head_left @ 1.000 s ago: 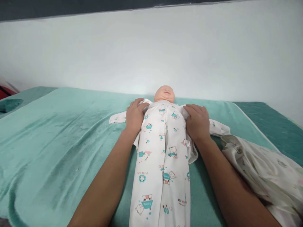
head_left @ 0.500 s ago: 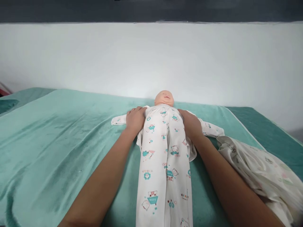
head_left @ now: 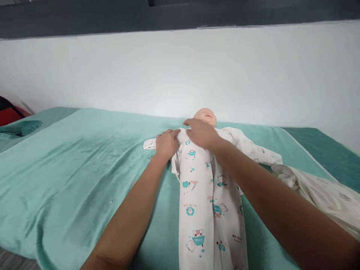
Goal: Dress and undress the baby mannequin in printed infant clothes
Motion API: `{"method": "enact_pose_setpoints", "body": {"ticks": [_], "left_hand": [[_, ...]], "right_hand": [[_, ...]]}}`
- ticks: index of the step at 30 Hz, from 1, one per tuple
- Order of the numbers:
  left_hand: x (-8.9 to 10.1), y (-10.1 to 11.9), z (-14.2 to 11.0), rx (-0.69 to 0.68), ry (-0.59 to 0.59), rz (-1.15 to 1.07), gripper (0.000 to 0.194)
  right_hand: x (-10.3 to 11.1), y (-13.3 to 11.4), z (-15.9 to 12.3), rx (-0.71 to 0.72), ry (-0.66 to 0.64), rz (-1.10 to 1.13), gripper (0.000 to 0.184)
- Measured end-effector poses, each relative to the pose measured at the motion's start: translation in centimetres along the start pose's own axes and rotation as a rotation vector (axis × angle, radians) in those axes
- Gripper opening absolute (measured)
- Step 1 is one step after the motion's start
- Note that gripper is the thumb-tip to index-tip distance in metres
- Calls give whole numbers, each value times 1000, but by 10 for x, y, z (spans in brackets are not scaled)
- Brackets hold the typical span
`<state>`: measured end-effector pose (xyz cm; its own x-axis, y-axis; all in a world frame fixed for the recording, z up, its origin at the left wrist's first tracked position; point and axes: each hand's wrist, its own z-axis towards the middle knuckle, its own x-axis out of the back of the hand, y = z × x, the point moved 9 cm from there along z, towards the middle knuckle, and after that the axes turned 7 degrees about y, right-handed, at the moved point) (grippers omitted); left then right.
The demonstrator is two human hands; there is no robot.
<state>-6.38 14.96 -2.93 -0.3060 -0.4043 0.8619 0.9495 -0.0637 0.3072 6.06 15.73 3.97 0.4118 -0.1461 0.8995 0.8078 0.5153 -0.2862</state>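
Note:
A baby doll lies on its back, its bare head [head_left: 207, 115] toward the wall. It wears a white romper [head_left: 197, 195] printed with teal and pink cartoon figures, sleeves stretched out to both sides. My left hand [head_left: 166, 145] is closed at the doll's shoulder on the left, fingers curled over the cloth where the sleeve begins. Reaching across the upper chest, my right hand [head_left: 203, 133] has its fingers apart, just below the doll's chin and close to the left hand. It hides part of the neckline. Whether its fingertips touch the cloth I cannot tell.
A teal plush blanket [head_left: 84, 180] covers the bed under the doll. Crumpled pale printed cloth [head_left: 323, 195] lies at the right, beside my right forearm. A white wall [head_left: 140, 75] rises behind, and a red and black object [head_left: 9, 112] shows at the far left.
My right hand has left the doll's side on the right and crossed leftward over the chest. My left hand stays at the shoulder. The view has shifted a little to the left.

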Motion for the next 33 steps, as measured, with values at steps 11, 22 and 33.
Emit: {"method": "enact_pose_setpoints", "body": {"ticks": [11,22,33], "left_hand": [[10,-14,-3,107,136,-176,45],[3,-17,2,126,84,-140,40],[9,-43,-10,324,208,-477,41]], "right_hand": [[-20,-8,-7,131,-319,-357,31],[-71,-35,27,192,-470,-437,21],[-19,-7,17,212,-356,-465,30]]}}
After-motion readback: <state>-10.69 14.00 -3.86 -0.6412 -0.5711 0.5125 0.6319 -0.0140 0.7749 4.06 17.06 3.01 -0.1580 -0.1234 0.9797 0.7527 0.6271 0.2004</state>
